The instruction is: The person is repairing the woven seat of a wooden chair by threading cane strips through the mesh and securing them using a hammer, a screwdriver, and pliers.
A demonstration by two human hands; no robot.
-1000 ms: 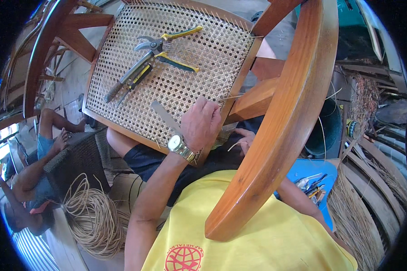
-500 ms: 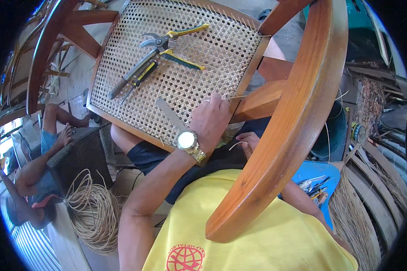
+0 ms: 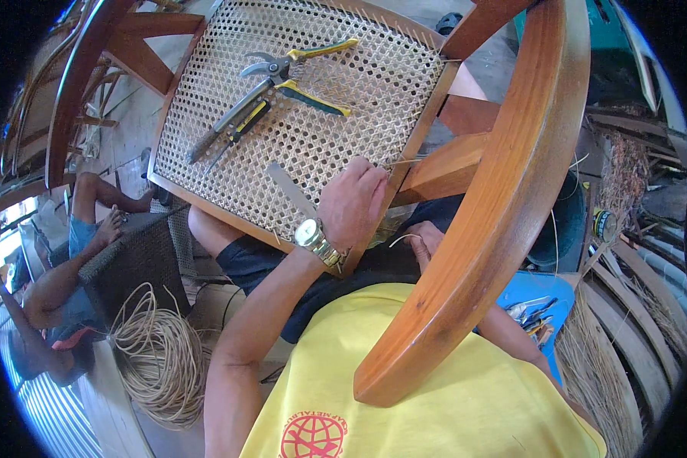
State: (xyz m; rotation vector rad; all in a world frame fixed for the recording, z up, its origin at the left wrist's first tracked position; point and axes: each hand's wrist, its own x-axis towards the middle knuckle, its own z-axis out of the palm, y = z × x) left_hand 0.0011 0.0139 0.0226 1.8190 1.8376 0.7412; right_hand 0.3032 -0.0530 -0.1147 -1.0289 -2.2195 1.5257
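Observation:
A wooden chair frame with a woven cane panel (image 3: pixel 237 69) lies across my lap. My left hand (image 3: pixel 351 197), wearing a metal watch (image 3: pixel 310 233), rests on the panel's near right corner. Its fingers are curled closed at the edge, where a thin cane strand (image 3: pixel 401 162) runs out to the right. Below the frame, my right hand (image 3: pixel 427 240) pinches a strip of cane (image 3: pixel 403 239), partly hidden by the curved wooden arm (image 3: pixel 504 198). Pruning shears (image 3: pixel 278 69), a long-handled tool (image 3: pixel 229 118) and a yellow-and-black slim tool (image 3: pixel 248 122) lie on the weave. A flat metal strip (image 3: pixel 288 185) pokes out beside my left wrist.
At the left, a person (image 3: pixel 61 282) sits by a dark woven panel (image 3: pixel 133 256), near a coil of cane (image 3: pixel 156 366). To my right are a blue tray (image 3: pixel 561 294) of tools, a dark green bucket (image 3: pixel 561 229) and bundled fibres (image 3: pixel 595 366).
The chair frame and the tools on it have shifted slightly right. My left fingers have rolled a little at the panel's edge. My right hand still pinches the strip, slightly moved.

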